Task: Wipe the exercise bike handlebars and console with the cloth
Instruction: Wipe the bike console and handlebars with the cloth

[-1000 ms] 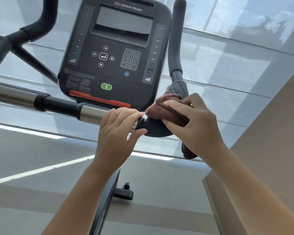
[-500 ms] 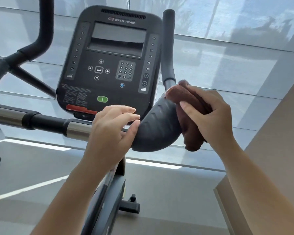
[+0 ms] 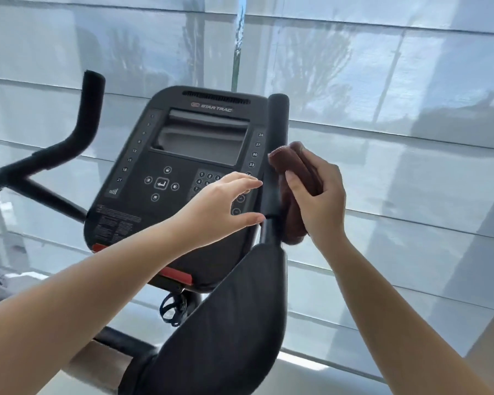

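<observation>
Cloth (image 3: 294,223): brown, folded, located at 3 o'clock from the console (image 3: 183,143), lying against the outer side of the right upright handlebar (image 3: 278,121).

Holder (image 3: 173,307): black ring-shaped fitting at 6 o'clock below the console. It is partly hidden by the arm pad (image 3: 234,323); any contents cannot be made out.

Visibility: the keypad is partly covered by the left hand (image 3: 220,203). The lower edge of the console is cut off by the left forearm and the arm pad. The left handlebar (image 3: 89,109), at 9 o'clock from the console, is blurred.

Hands: the right hand (image 3: 322,201) grips the cloth, fingers curled round it, and holds it to the handlebar. The left hand is wide, fingers straight and thumb spread, in front of the keypad. Its fingertips lie just beside the right handlebar; contact cannot be determined.
</observation>
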The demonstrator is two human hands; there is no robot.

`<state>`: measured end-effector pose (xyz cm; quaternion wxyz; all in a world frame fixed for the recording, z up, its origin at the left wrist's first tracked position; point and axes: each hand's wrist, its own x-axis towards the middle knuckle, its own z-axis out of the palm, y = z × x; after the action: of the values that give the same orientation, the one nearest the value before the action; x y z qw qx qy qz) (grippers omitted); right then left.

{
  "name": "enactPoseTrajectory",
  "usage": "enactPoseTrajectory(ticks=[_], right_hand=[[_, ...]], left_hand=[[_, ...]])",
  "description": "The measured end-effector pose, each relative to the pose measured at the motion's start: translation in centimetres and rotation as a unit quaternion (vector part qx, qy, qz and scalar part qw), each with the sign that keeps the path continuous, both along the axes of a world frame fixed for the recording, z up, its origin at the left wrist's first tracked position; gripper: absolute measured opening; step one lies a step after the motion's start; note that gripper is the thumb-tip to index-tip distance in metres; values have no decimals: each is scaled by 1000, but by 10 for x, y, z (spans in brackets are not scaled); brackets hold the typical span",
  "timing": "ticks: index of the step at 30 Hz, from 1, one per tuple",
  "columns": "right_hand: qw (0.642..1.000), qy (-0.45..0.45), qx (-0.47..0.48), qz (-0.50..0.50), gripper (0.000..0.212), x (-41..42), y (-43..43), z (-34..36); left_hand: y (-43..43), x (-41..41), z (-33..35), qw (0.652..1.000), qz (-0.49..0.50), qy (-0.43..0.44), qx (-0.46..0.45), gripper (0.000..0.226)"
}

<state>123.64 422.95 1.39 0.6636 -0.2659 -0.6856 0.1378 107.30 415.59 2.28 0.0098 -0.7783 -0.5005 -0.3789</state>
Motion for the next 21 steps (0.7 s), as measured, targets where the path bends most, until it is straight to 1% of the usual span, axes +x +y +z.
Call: enactPoseTrajectory(ticks=[2, 4, 6, 8, 10, 13, 15, 16, 18, 21], right_hand=[[1000, 17, 17, 6, 40, -8, 27, 16], [999, 20, 41, -9, 40, -18, 53, 37], [998, 19, 60, -27, 42, -25, 71, 53], [997, 27, 68, -13, 41, -26, 78, 55], [999, 12, 45, 24, 39, -18, 74, 37], [997, -40, 22, 56, 37, 4, 50, -22], [997, -30, 6, 76, 36, 10, 38, -45], [997, -26, 6, 74, 36, 8, 39, -46], [998, -23, 25, 45, 38, -3, 47, -26], [998, 26, 55, 9, 38, -21, 74, 36]], left_hand=[[15, 2, -1, 1000, 10, 5, -18, 64], [27, 2, -3, 999, 18, 23, -32, 66], [35, 3, -7, 999, 15, 35, -37, 62], [39, 4, -13, 999, 1, 26, -37, 54], [41, 5, -18, 999, -11, 4, -33, 49], [41, 7, -21, 998, -35, -46, -9, 47], [41, 9, -22, 994, -59, -89, 1, 47], [40, 10, -23, 992, -63, -109, -1, 47], [38, 11, -26, 989, -57, -139, 2, 51], [35, 14, -29, 985, -51, -164, 21, 49]])
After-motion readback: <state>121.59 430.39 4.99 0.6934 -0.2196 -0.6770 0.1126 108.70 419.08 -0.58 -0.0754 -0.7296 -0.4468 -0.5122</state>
